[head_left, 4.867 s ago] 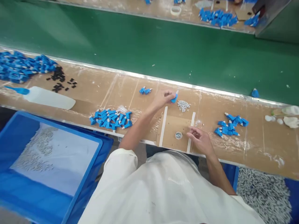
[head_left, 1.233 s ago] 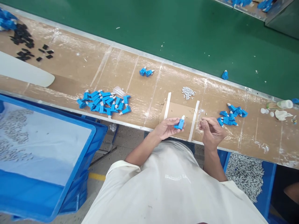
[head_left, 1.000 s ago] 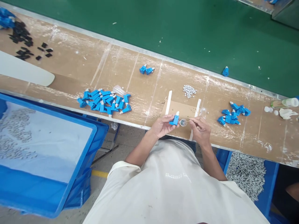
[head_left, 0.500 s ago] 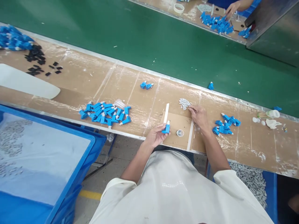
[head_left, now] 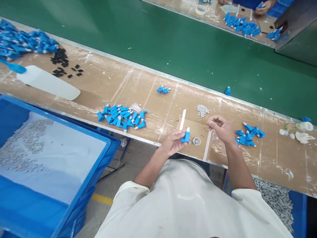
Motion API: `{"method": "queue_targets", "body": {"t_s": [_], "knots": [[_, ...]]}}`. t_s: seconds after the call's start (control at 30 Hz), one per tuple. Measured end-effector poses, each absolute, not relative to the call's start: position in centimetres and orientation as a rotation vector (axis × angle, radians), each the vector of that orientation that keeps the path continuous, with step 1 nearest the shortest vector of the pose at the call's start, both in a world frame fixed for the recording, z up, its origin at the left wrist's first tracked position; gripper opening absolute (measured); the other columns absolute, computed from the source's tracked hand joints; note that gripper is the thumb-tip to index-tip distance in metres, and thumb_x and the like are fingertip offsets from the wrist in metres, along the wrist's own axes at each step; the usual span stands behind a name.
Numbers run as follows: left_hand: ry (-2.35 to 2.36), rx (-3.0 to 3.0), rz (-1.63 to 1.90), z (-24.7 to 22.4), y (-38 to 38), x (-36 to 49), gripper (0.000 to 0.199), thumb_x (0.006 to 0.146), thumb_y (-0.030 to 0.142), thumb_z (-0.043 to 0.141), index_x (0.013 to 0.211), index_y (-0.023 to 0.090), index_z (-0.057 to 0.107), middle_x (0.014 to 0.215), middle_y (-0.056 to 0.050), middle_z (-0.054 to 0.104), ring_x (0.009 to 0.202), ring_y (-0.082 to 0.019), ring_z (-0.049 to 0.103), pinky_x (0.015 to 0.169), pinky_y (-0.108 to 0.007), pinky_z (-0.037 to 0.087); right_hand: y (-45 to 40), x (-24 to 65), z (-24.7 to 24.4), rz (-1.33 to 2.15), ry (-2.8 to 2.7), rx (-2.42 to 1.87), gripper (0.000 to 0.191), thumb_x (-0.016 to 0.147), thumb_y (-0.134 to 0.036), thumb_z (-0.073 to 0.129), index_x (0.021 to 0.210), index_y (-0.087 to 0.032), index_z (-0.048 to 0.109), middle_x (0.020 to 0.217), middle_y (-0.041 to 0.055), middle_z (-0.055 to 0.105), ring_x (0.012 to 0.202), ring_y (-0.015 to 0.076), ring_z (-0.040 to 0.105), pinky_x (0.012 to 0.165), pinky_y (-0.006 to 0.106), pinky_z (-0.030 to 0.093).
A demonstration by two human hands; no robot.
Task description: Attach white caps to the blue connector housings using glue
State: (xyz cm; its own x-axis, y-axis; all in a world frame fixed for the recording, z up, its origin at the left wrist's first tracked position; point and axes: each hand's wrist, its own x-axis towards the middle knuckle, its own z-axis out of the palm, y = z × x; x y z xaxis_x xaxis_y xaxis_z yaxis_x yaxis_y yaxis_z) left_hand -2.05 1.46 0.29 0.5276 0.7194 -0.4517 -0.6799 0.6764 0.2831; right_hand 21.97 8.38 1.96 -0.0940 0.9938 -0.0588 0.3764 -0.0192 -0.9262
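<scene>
My left hand (head_left: 172,142) grips a small blue plastic part (head_left: 185,136) with a white tip pointing up, over a cardboard sheet (head_left: 198,126). Just right of that part stands a small clear cup (head_left: 196,141) with tiny pieces inside. My right hand (head_left: 220,127) is closed, thumb against fingers, above the sheet's right side. A thin stick (head_left: 212,133) shows under its fingers. Beyond this hand lies a little heap of small grey-white pieces (head_left: 202,110). Blue parts (head_left: 249,135) are piled to its right, and a larger pile of blue parts (head_left: 122,117) lies on the left.
A green belt (head_left: 153,43) runs behind the bench. At left are black pieces (head_left: 59,58), a white paddle (head_left: 49,82) and a blue bin (head_left: 105,145). A toothpick jar (head_left: 300,126) lies at right. Across the belt, a co-worker's hand (head_left: 264,7) holds a blue part.
My right hand has drawn back from the heap of small pieces, toward me. The left hand still holds the blue part. The whole view has shifted, showing more of the left side.
</scene>
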Motion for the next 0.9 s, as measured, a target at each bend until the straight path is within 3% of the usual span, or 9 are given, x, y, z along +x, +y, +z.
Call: {"method": "queue_targets", "body": {"t_s": [0.1,0.23,0.6,0.9], "knots": [[0.575,0.096,0.817,0.8,1.3,-1.8,0.015,0.08,0.015,0.077,0.086,0.01,0.065,0.072,-0.007,0.069,0.063,-0.014,0.071,0.054,-0.015,0.057,5.3,20.2,3.4,1.41,-1.338,-1.299,0.041,0.072,-0.055,0.086,0.085,-0.018,0.074,0.066,0.0009,0.07,0.054,0.0141,0.065,0.05,0.027,0.056],[0.581,0.146,0.792,1.3,1.0,-1.4,0.018,0.078,0.018,0.079,0.086,0.01,0.065,0.073,-0.006,0.069,0.063,-0.013,0.07,0.056,-0.016,0.057,2.8,18.5,4.7,1.554,-1.189,-1.246,0.041,0.069,-0.055,0.089,0.083,-0.018,0.077,0.066,0.0025,0.071,0.055,0.0145,0.067,0.051,0.026,0.058],[0.644,0.369,0.924,2.1,0.3,0.0,0.049,0.063,0.044,0.093,0.088,0.013,0.065,0.07,0.0,0.064,0.062,-0.012,0.065,0.06,-0.023,0.054,1.3,17.7,5.2,1.501,-1.131,-1.224,0.038,0.069,-0.051,0.09,0.084,-0.019,0.075,0.063,0.0012,0.071,0.053,0.0143,0.066,0.052,0.027,0.059],[0.783,0.494,1.05,1.9,0.0,0.3,0.046,0.064,0.047,0.092,0.089,0.016,0.07,0.078,0.0,0.068,0.07,-0.011,0.061,0.068,-0.024,0.051,0.4,16.8,5.5,1.353,-1.242,-1.259,0.039,0.076,-0.056,0.084,0.083,-0.02,0.072,0.069,0.0017,0.071,0.06,0.0149,0.068,0.059,0.029,0.063]]}}
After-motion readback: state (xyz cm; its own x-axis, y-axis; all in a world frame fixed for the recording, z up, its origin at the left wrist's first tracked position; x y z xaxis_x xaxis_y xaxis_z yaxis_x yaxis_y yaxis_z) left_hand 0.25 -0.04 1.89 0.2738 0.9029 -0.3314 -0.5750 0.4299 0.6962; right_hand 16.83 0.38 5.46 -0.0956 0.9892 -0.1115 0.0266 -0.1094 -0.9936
